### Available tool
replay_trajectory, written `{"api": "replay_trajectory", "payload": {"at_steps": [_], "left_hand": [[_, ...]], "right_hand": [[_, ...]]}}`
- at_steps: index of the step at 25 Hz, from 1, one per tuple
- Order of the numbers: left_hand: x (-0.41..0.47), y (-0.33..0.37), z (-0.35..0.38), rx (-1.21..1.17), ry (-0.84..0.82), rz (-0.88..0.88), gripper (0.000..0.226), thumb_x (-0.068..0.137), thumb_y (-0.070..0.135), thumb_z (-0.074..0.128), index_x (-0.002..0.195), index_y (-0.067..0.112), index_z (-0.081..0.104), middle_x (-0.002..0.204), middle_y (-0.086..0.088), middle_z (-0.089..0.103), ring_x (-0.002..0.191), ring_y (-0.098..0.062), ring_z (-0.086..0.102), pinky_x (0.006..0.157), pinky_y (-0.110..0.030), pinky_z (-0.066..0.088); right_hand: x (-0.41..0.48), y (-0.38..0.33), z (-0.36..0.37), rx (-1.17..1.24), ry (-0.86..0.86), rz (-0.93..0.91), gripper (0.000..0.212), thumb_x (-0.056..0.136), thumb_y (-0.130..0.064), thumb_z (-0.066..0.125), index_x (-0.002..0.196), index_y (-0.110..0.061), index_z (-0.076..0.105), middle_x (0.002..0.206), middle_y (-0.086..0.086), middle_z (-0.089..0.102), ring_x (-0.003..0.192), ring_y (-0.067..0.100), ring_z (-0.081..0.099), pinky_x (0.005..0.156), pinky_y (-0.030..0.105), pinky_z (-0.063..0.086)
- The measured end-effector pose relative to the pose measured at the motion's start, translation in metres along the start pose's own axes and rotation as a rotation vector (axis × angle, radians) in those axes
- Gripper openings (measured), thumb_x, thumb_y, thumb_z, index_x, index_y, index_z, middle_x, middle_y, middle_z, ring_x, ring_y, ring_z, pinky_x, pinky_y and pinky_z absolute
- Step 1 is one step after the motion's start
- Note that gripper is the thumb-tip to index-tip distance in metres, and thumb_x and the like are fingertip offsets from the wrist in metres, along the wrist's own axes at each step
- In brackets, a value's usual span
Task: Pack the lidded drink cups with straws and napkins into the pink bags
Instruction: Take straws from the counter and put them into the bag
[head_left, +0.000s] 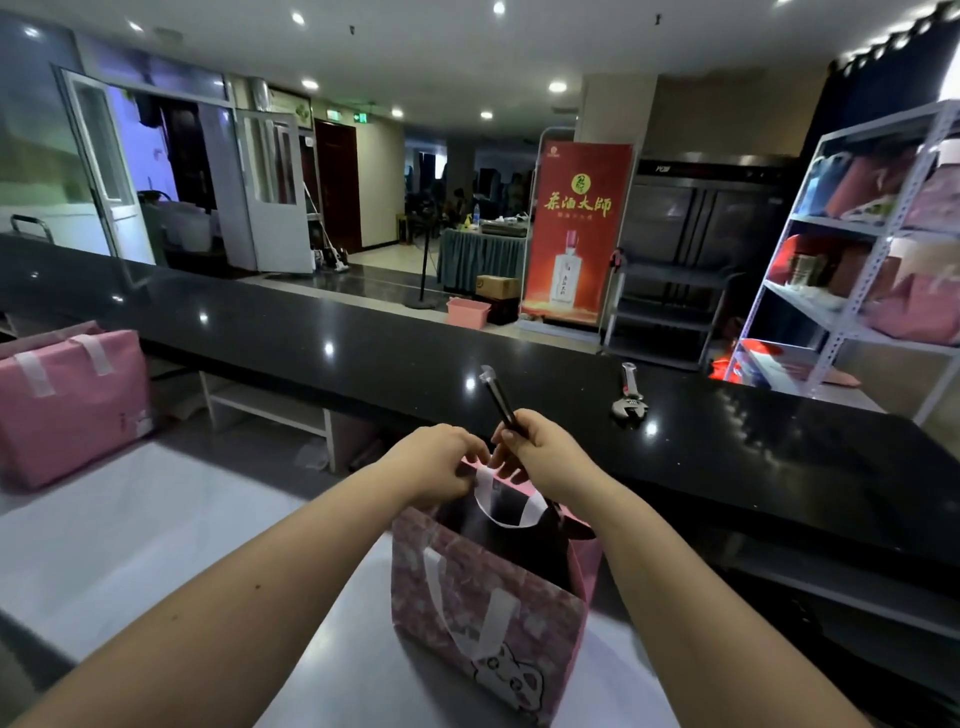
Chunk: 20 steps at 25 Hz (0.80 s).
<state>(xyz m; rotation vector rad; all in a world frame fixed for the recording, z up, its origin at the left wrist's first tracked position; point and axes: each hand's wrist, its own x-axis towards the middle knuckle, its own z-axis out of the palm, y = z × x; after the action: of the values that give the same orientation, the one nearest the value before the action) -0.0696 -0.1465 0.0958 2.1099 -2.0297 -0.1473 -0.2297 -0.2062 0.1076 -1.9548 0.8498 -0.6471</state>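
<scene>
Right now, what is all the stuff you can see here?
open bag: one, pink with white handles, standing on the white table
straw: one, dark, above the open bag
closed bags: two it seems, pink, left on the table
wrench: one, silver, on the black counter
banner: one, red, beyond the counter
shelf rack: one, white, far right
left hand: one, pinching the open bag's far rim
right hand: one, gripping the straw
</scene>
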Motion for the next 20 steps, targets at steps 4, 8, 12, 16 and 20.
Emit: {"api": "replay_trajectory", "payload": {"at_steps": [4, 8, 12, 16, 20], "left_hand": [[0.023, -0.025, 0.015, -0.047, -0.029, 0.111, 0.033, 0.071, 0.039, 0.064, 0.104, 0.038, 0.064, 0.101, 0.015, 0.065, 0.093, -0.01, 0.061, 0.082, -0.03, 0.053], [0.038, -0.048, 0.018, -0.013, -0.088, 0.287, 0.05, 0.061, 0.043, 0.073, 0.109, 0.037, 0.059, 0.103, 0.014, 0.063, 0.095, -0.011, 0.06, 0.082, -0.035, 0.052], [0.049, -0.064, 0.024, 0.041, -0.203, 0.413, 0.08, 0.067, 0.055, 0.073, 0.138, 0.039, 0.042, 0.149, 0.009, 0.039, 0.136, -0.016, 0.034, 0.109, -0.041, 0.036], [0.058, -0.075, 0.036, 0.08, -0.324, 0.452, 0.104, 0.072, 0.058, 0.072, 0.153, 0.026, 0.015, 0.161, 0.004, 0.001, 0.148, -0.017, -0.001, 0.119, -0.052, 0.005], [0.056, -0.08, 0.04, 0.031, -0.315, 0.507, 0.115, 0.075, 0.056, 0.072, 0.153, 0.018, -0.003, 0.161, 0.002, -0.008, 0.147, -0.013, -0.01, 0.12, -0.048, -0.003]], "right_hand": [[0.017, 0.017, 0.015, 0.031, 0.044, 0.038, 0.014, 0.099, -0.009, 0.045, 0.095, -0.006, 0.057, 0.079, 0.001, 0.069, 0.078, 0.019, 0.066, 0.084, 0.042, 0.053], [0.019, 0.029, 0.032, 0.149, 0.099, -0.01, 0.017, 0.098, -0.004, 0.046, 0.088, -0.012, 0.057, 0.077, -0.003, 0.072, 0.086, 0.017, 0.067, 0.09, 0.037, 0.05], [0.013, 0.032, 0.05, 0.183, 0.197, 0.042, 0.016, 0.097, -0.003, 0.047, 0.091, -0.011, 0.06, 0.085, 0.001, 0.072, 0.09, 0.014, 0.069, 0.087, 0.028, 0.052], [0.0, 0.046, 0.054, -0.32, 0.19, 0.218, 0.014, 0.094, -0.014, 0.058, 0.095, -0.022, 0.069, 0.09, -0.009, 0.071, 0.086, 0.002, 0.064, 0.083, 0.024, 0.048], [-0.003, 0.056, 0.057, -0.712, 0.15, 0.394, 0.027, 0.094, -0.016, 0.054, 0.116, -0.022, 0.067, 0.107, -0.006, 0.07, 0.098, 0.015, 0.061, 0.086, 0.03, 0.048]]}}
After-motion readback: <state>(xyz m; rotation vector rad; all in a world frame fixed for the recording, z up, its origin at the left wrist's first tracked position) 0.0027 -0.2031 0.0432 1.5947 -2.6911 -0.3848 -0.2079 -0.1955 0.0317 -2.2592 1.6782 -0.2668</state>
